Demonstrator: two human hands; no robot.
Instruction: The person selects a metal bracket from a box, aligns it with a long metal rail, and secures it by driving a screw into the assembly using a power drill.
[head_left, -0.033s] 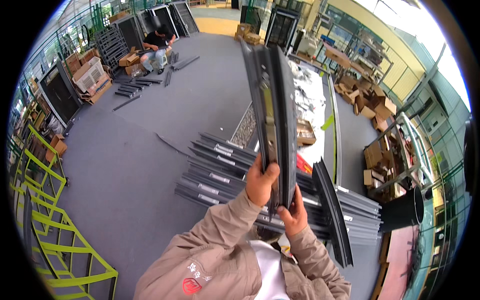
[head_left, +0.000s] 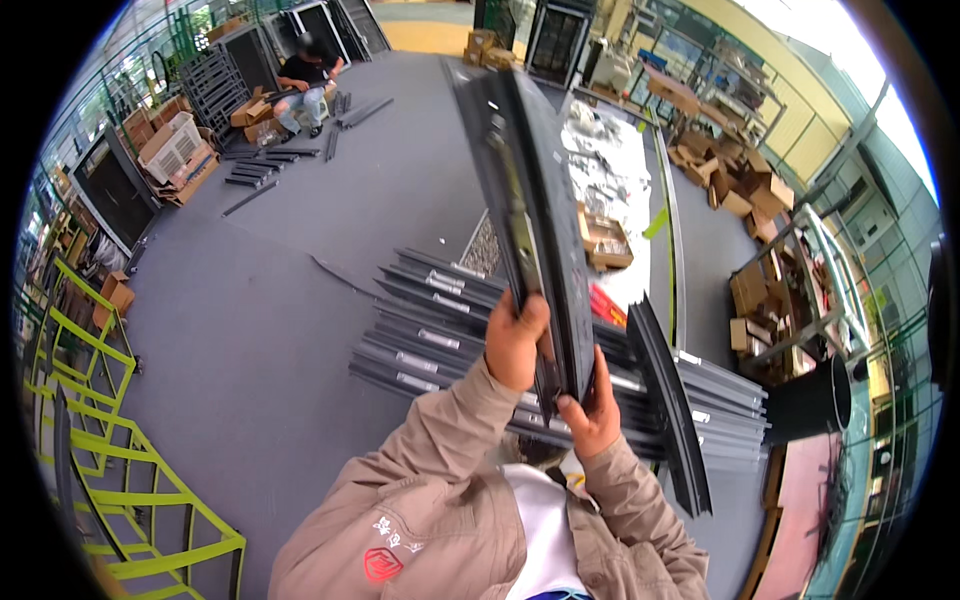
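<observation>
A long dark grey metal profile (head_left: 548,215) with a silver strip set in its channel stands nearly upright before me, tilting left at its top. My left hand (head_left: 513,345) is closed around its left side, thumb against the channel. Lower down, my right hand (head_left: 594,414) grips the right side near the bottom end, fingers partly behind it. Beneath my hands lie several similar dark profiles (head_left: 420,338) side by side, many with small silver plates. Another dark profile (head_left: 668,405) rests across them at the right.
A long table (head_left: 640,190) with white covering carries a cardboard tray (head_left: 606,242). A black bin (head_left: 812,402) and a shelf cart (head_left: 800,300) stand right. Yellow-green metal frames (head_left: 150,500) are at left. Far left, a person (head_left: 302,85) sits near profiles on the floor.
The held profile has tilted slightly further left at its top. Both hands sit a little higher in the picture, still gripping it.
</observation>
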